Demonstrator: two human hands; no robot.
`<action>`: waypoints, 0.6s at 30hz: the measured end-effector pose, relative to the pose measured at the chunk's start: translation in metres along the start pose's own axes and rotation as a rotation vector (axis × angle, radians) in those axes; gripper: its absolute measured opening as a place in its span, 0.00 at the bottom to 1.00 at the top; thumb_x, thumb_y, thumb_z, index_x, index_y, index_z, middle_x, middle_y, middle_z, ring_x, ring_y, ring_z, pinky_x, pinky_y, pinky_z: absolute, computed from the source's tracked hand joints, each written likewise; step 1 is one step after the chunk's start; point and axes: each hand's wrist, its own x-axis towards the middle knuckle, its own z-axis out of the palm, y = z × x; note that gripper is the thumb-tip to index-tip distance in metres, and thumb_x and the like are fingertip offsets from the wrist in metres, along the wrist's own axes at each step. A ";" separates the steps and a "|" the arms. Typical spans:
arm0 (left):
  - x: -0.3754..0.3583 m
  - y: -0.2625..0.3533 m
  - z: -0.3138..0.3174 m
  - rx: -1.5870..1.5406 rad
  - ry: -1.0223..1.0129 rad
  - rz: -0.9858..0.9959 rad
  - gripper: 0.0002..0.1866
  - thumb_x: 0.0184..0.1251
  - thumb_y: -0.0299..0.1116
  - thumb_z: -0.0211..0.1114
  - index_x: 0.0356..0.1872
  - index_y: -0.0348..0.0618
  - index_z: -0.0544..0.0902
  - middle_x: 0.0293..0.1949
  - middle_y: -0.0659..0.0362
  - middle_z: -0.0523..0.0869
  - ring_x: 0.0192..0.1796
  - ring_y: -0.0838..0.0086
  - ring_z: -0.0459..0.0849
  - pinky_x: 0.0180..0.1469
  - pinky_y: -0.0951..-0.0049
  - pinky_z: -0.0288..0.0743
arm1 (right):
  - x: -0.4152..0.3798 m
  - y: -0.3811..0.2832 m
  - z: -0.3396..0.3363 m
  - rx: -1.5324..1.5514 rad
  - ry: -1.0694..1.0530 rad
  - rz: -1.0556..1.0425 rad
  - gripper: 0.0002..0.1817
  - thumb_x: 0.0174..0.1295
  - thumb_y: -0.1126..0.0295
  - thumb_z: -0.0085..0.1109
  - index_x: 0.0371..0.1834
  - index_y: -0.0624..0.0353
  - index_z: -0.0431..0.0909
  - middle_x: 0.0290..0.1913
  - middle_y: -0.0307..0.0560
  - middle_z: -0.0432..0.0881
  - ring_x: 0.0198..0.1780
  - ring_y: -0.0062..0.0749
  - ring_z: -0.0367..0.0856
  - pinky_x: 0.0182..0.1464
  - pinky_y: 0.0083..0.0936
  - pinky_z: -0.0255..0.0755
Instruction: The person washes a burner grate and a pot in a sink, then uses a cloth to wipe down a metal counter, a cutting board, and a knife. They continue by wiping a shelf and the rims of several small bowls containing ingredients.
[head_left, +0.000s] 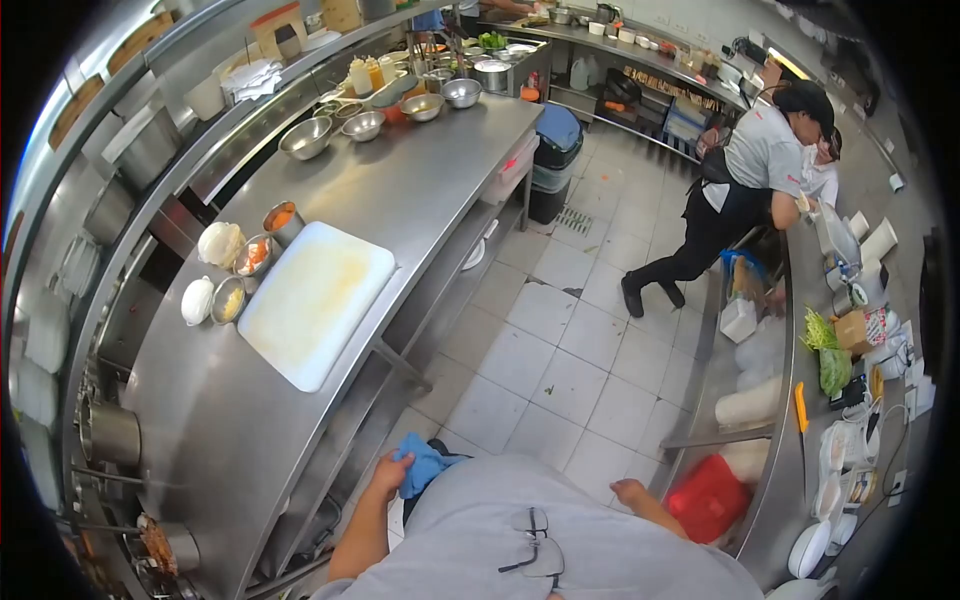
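Note:
My left hand (392, 474) is closed around a blue cloth (426, 466), low beside my body at the edge of the steel worktable (420, 180). My right hand (628, 490) hangs at my other side with nothing visible in it, its fingers loosely bent and slightly apart. Near it is a red container (708, 498) on the lower shelf. On the worktable lies a white cutting board (318, 305) with yellowish stains. Beside the board stand small metal cups with chopped food, one with orange pieces (283, 216) and one with yellow bits (229, 300), plus two white wrapped bundles (220, 244).
Metal bowls (306, 138) line the worktable's far side. A bin (556, 150) stands past its end. A co-worker (745, 160) leans over the right counter (790, 440), one leg stretched into the tiled aisle (560, 340). An orange-handled knife (801, 408) lies on that counter near leafy greens (833, 368).

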 end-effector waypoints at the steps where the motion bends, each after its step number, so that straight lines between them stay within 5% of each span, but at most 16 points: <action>1: 0.012 -0.005 -0.004 -0.004 -0.009 0.002 0.24 0.76 0.32 0.66 0.69 0.34 0.77 0.54 0.54 0.89 0.55 0.65 0.89 0.62 0.63 0.81 | 0.006 -0.007 0.002 -0.094 -0.074 -0.090 0.31 0.77 0.45 0.45 0.61 0.58 0.86 0.66 0.57 0.84 0.69 0.54 0.79 0.73 0.42 0.71; 6: 0.033 0.064 -0.007 -0.060 -0.082 0.091 0.44 0.55 0.12 0.59 0.79 0.44 0.67 0.68 0.50 0.80 0.66 0.61 0.82 0.68 0.58 0.78 | 0.007 -0.053 0.004 0.002 -0.005 0.010 0.31 0.77 0.44 0.46 0.62 0.57 0.86 0.67 0.56 0.83 0.70 0.53 0.79 0.73 0.41 0.71; 8: 0.041 0.103 -0.011 -0.256 -0.291 0.161 0.53 0.51 0.11 0.59 0.85 0.47 0.56 0.78 0.47 0.69 0.77 0.54 0.73 0.74 0.57 0.73 | 0.004 -0.073 -0.002 0.072 0.009 0.064 0.31 0.76 0.44 0.47 0.62 0.58 0.86 0.67 0.56 0.83 0.70 0.53 0.79 0.73 0.41 0.71; 14: 0.003 0.273 0.001 -0.444 -0.436 0.438 0.54 0.54 0.14 0.64 0.86 0.46 0.53 0.79 0.51 0.68 0.79 0.54 0.70 0.79 0.57 0.65 | -0.026 -0.127 0.015 0.155 0.093 0.182 0.29 0.75 0.46 0.50 0.59 0.59 0.87 0.64 0.57 0.85 0.68 0.55 0.80 0.71 0.41 0.72; 18: 0.012 0.372 -0.001 -0.160 -0.362 0.761 0.52 0.58 0.21 0.70 0.86 0.45 0.54 0.79 0.50 0.68 0.79 0.57 0.70 0.79 0.57 0.64 | -0.040 -0.151 0.051 0.197 0.069 0.291 0.29 0.75 0.46 0.52 0.59 0.60 0.87 0.63 0.58 0.85 0.66 0.55 0.81 0.70 0.41 0.74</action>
